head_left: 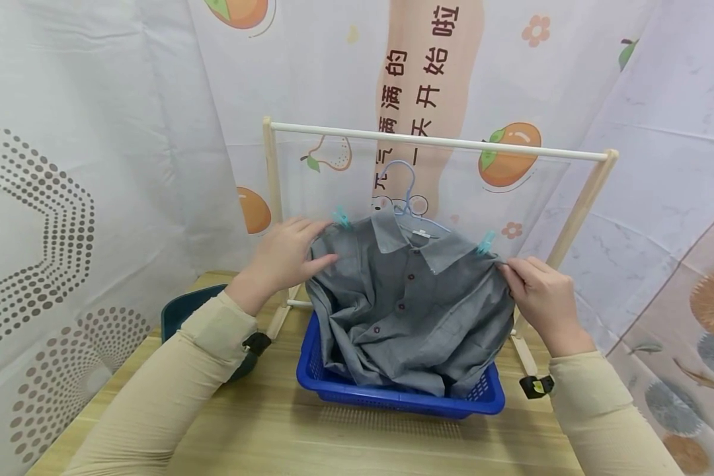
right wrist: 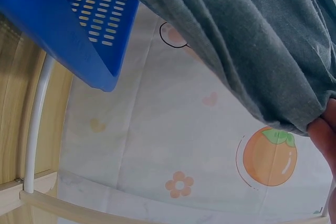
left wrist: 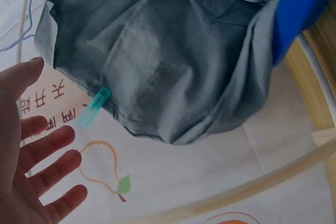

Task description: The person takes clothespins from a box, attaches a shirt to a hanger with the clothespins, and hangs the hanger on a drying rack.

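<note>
A grey button-up shirt [head_left: 419,301] hangs on a light blue hanger [head_left: 406,188], its lower part bunched in a blue basket [head_left: 401,396]. Teal clothespins sit on both shoulders: one clothespin [head_left: 343,217] at the left, another clothespin [head_left: 486,242] at the right. My left hand [head_left: 285,254] is beside the left shoulder, and in the left wrist view its fingers [left wrist: 58,169] are spread apart with nothing between them. With thumb and fingers, my right hand [head_left: 541,291] pinches the shirt's right shoulder; in the right wrist view the grey cloth [right wrist: 252,51] droops from that grip.
Behind the shirt stands a rack with a white rail [head_left: 440,141] and wooden posts [head_left: 583,205]; the hanger's hook is below the rail. A dark teal container [head_left: 175,311] is partly behind my left forearm on the wooden table [head_left: 274,423]. Printed curtains [head_left: 321,73] surround the table.
</note>
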### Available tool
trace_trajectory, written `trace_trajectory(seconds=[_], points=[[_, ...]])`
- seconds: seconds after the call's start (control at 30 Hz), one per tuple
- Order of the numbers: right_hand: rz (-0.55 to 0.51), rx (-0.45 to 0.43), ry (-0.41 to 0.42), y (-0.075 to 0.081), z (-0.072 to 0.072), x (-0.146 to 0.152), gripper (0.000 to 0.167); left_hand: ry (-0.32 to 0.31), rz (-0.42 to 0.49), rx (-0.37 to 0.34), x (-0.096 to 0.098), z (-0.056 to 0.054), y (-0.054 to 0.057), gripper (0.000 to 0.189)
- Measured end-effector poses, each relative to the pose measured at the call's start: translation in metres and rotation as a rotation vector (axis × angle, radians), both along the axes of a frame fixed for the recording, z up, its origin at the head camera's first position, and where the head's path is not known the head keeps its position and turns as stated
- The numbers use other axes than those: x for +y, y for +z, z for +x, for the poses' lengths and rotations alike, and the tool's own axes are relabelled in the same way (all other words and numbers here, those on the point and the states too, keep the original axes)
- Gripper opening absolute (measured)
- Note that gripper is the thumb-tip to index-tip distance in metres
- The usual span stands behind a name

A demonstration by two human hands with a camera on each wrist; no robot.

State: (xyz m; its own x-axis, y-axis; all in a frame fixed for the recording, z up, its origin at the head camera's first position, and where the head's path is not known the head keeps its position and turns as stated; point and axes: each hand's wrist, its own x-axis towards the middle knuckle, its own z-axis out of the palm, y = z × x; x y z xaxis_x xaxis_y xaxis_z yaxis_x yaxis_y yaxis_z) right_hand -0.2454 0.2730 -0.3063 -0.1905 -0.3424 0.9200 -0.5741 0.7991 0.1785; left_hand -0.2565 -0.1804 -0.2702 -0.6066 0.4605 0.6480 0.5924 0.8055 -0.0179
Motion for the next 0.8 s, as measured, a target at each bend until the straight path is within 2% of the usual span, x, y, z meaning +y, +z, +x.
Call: trace_trajectory(seconds=[0.13,0.3,0.57,0.8], points=[[0.020,-0.039,-0.023,0.001,0.000,0.001,0.008,0.053,0.007,-0.080,-0.006,0.000,-0.003,0.070],[0.026,-0.050,-0.038,0.001,-0.001,0.002,0.009,0.093,0.031,-0.200,-0.013,-0.001,-0.008,0.073],[-0.027,-0.033,-0.024,0.000,-0.004,0.000,0.004,0.165,0.042,-0.488,-0.022,-0.003,-0.016,0.087],[-0.026,-0.042,-0.050,0.000,-0.005,0.002,0.007,0.163,0.076,-0.582,-0.027,-0.004,-0.026,0.089]])
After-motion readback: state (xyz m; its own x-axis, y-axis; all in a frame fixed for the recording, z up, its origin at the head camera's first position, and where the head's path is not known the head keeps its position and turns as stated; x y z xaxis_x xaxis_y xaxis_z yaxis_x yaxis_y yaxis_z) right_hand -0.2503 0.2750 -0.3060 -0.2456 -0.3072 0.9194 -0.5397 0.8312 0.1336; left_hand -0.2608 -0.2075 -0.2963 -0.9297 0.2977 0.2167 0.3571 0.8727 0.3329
